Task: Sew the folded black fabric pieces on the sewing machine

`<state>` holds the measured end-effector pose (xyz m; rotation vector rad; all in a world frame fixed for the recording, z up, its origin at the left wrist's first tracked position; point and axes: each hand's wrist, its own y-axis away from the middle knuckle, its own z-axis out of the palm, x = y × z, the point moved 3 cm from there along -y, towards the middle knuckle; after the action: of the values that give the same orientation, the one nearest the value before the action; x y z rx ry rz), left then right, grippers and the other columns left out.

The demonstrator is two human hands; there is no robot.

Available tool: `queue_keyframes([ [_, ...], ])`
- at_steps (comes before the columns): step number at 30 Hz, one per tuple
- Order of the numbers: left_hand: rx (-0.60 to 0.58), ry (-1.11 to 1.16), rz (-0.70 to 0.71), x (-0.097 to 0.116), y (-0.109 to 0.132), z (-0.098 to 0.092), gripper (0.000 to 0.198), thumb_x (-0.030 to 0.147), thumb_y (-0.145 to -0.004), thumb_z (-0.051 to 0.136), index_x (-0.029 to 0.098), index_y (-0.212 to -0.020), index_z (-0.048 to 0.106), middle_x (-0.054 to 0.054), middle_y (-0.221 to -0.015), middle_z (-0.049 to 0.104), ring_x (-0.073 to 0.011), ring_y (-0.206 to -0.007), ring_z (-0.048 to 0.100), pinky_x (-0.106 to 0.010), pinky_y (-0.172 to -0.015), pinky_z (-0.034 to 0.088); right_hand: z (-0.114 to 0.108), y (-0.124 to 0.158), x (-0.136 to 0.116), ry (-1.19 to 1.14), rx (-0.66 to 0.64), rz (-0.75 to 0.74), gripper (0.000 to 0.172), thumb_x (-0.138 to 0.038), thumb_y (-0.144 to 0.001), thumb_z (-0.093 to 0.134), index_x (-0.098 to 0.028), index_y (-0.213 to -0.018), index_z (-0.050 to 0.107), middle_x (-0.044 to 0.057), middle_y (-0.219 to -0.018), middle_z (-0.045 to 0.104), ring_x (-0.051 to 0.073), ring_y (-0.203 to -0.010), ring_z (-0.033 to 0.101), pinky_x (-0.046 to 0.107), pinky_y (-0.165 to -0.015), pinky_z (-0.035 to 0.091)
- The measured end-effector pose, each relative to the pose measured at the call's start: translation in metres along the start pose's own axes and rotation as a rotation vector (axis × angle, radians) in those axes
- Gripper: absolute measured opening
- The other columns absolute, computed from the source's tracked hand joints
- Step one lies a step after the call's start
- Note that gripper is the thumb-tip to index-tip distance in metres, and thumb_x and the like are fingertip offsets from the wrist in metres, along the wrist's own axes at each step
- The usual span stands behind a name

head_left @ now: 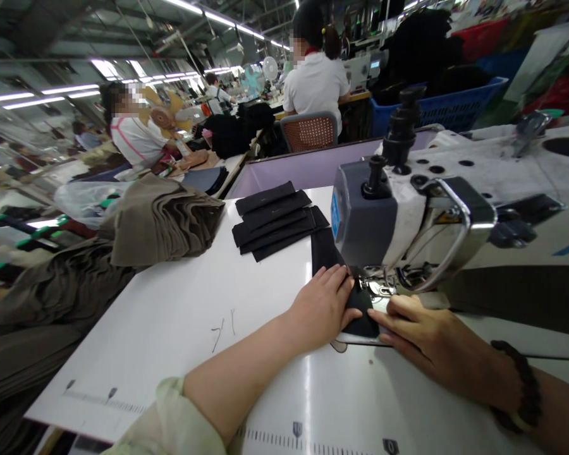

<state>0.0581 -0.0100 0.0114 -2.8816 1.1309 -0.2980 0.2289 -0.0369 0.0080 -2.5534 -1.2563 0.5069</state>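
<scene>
A black fabric strip (364,319) lies on the sewing machine's bed, one end beside the presser foot (383,289). My left hand (323,303) rests flat on it left of the needle area, fingers stretched out and thumb near the strip's front. My right hand (427,335) touches the strip's right edge with an extended index finger; its thumb is apart and the other fingers are bent. Behind my left hand the strip reaches back toward several folded black pieces (275,218), stacked overlapping on the white table (171,335). The sewing machine head (367,212) stands above the strip.
Stacks of brown-grey fabric (164,221) pile up at the table's left. A lilac panel (289,170) borders the back. Beyond it sit co-workers in white (315,82), near a blue crate (440,107) of dark cloth. Brown-grey fabric (526,303) lies under the machine arm.
</scene>
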Motion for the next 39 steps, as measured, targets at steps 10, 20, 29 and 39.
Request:
queue_keyframes([
  [10,-0.014,0.015,-0.016,-0.001,-0.002,0.0,0.048,0.041,-0.088,0.054,0.005,-0.12,0.049,-0.018,-0.128,0.049,-0.0313,-0.123,0.041,-0.044,-0.104,0.034,-0.001,-0.002,-0.001,-0.014,0.032,0.009,0.025,-0.023,-0.09,0.042,-0.015,-0.1,0.064,0.007,-0.081,0.061,0.014,-0.073,0.06,0.023,-0.06,0.048],
  [20,-0.002,0.0,-0.002,-0.002,-0.002,0.002,0.046,0.041,-0.088,0.053,0.007,-0.118,0.05,-0.019,-0.126,0.05,-0.0304,-0.123,0.042,-0.045,-0.102,0.038,-0.001,-0.003,-0.001,-0.047,0.022,0.049,0.024,-0.024,-0.089,0.043,-0.017,-0.098,0.064,0.006,-0.078,0.061,0.015,-0.071,0.06,0.024,-0.058,0.048],
  [29,-0.018,-0.026,0.13,0.004,0.003,-0.002,0.03,0.032,-0.091,0.051,0.009,-0.107,0.058,-0.014,-0.11,0.059,-0.0258,-0.105,0.054,-0.039,-0.09,0.046,-0.003,-0.001,-0.002,-0.064,0.008,-0.007,0.026,-0.025,-0.091,0.042,-0.016,-0.098,0.065,0.006,-0.079,0.061,0.013,-0.07,0.059,0.024,-0.059,0.046],
  [39,-0.033,-0.029,0.326,0.014,0.012,-0.006,0.021,0.017,-0.094,0.042,0.01,-0.093,0.062,-0.011,-0.098,0.062,-0.0192,-0.095,0.058,-0.03,-0.082,0.05,-0.003,0.0,-0.005,-0.079,-0.007,-0.049,0.029,-0.025,-0.093,0.039,-0.017,-0.096,0.066,0.005,-0.074,0.061,0.011,-0.063,0.058,0.023,-0.055,0.045],
])
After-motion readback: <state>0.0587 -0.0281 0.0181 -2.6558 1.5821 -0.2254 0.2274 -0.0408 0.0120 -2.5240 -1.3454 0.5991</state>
